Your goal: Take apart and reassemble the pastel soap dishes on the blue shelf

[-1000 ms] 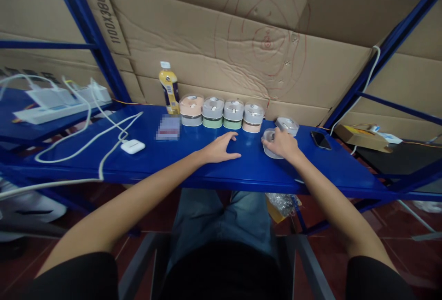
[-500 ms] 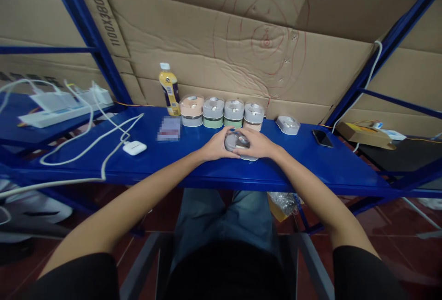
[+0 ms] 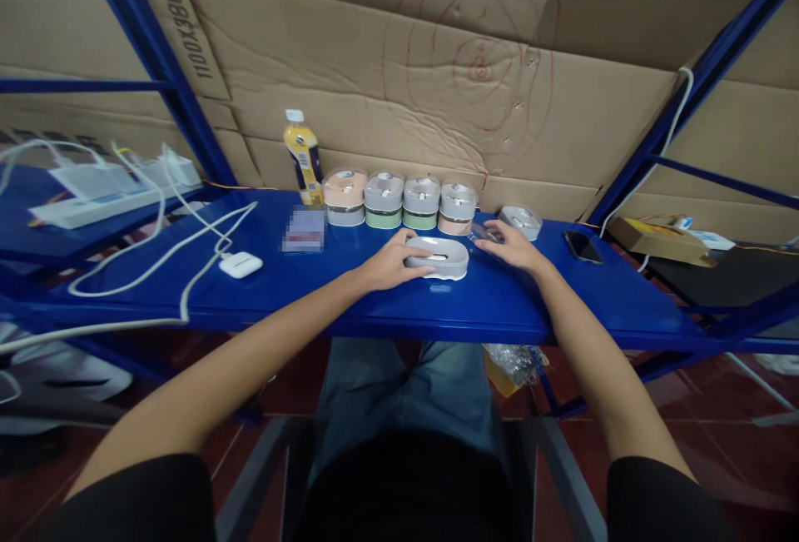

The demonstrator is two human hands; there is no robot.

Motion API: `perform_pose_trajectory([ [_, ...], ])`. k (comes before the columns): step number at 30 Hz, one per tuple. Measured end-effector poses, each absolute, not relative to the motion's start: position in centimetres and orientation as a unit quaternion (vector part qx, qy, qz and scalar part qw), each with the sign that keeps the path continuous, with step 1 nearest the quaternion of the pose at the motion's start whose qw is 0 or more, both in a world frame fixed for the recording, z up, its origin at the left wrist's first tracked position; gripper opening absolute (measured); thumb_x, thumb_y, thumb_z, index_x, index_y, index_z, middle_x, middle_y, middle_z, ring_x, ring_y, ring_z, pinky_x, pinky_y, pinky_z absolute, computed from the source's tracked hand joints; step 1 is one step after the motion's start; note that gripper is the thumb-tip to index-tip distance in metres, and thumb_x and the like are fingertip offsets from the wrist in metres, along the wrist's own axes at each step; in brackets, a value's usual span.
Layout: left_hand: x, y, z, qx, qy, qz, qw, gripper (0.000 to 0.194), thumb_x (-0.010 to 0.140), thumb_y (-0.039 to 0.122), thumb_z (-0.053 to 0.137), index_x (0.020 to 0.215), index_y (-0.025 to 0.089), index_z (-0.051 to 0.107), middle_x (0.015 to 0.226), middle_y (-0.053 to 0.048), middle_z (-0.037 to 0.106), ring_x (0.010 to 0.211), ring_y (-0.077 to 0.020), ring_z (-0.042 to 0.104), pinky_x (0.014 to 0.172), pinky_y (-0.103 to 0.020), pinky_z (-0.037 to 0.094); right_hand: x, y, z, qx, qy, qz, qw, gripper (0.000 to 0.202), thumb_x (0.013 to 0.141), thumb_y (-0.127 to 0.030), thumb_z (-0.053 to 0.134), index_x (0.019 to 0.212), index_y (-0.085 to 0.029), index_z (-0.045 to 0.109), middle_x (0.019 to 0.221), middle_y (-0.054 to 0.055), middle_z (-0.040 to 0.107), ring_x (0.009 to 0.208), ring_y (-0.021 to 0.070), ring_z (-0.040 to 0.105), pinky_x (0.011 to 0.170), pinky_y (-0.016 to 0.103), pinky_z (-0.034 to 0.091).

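A grey oval container [image 3: 450,264] with an open top rests on the blue table. My left hand [image 3: 393,263] grips its left end, with the thumb in front and the fingers behind. To the right, my right hand [image 3: 513,247] is closed on a clear plastic lid [image 3: 484,234], just off the table and apart from the container. Part of the lid is hidden by the fingers. Right behind stand several stacked oval containers, among them a peach-and-grey stack [image 3: 344,194] and a grey-and-peach stack [image 3: 458,204].
A single lidded grey container [image 3: 524,224] sits back right, near a black phone [image 3: 583,247]. On the left are a yellow bottle [image 3: 304,157], a blurred-out card [image 3: 305,230], a white earbud case [image 3: 240,265] and loose white cables [image 3: 168,262]. Cardboard [image 3: 349,67] lines the back.
The clear lid has come off the grey container and moved right in my right hand. The container now shows its open top, while my left hand stays at its left end.
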State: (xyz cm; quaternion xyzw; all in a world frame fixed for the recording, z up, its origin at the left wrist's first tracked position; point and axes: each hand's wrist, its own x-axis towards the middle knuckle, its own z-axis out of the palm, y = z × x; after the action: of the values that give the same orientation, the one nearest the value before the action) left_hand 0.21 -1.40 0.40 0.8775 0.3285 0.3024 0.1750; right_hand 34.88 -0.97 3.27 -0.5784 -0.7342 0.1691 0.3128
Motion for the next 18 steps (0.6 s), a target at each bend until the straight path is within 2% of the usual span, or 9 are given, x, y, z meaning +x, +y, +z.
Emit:
perform_pose_trajectory([
  [10,0.0,-0.7,0.5,0.86,0.352,0.33,0.164,0.046,0.099,0.06,0.069,0.125,0.024,0.083,0.142,-0.014,0.058,0.146,-0.0389,0.053,0.131,-0.059,0.042,34.9,-0.5,2.7,-0.586,-0.732,0.149,0.314,0.077,0.084,-0.068,0.082,0.145,-0.023,0.067,0.135,0.014,0.078,0.123,0.0364,0.075,0.112,0.058,0.06],
  [14,-1.7,0.8,0.6,0.817,0.413,0.377,0.14,0.047,0.101,0.059,0.067,0.126,0.022,0.08,0.139,-0.013,0.059,0.144,-0.0379,0.055,0.128,-0.057,0.045,35.0,-0.3,2.7,-0.598,-0.73,0.136,0.301,0.083,0.077,-0.067,0.088,0.142,-0.021,0.069,0.138,0.017,0.076,0.125,0.038,0.074,0.112,0.058,0.06],
  [18,-3.6,2.1,0.5,0.802,0.465,0.352,0.129,0.051,0.098,0.062,0.069,0.122,0.018,0.079,0.126,-0.014,0.06,0.142,-0.0393,0.055,0.125,-0.058,0.047,35.0,-0.4,3.0,-0.614,-0.723,0.136,0.285,0.089,0.071,-0.067,0.091,0.14,-0.015,0.071,0.138,0.021,0.076,0.124,0.0411,0.075,0.112,0.058,0.06],
])
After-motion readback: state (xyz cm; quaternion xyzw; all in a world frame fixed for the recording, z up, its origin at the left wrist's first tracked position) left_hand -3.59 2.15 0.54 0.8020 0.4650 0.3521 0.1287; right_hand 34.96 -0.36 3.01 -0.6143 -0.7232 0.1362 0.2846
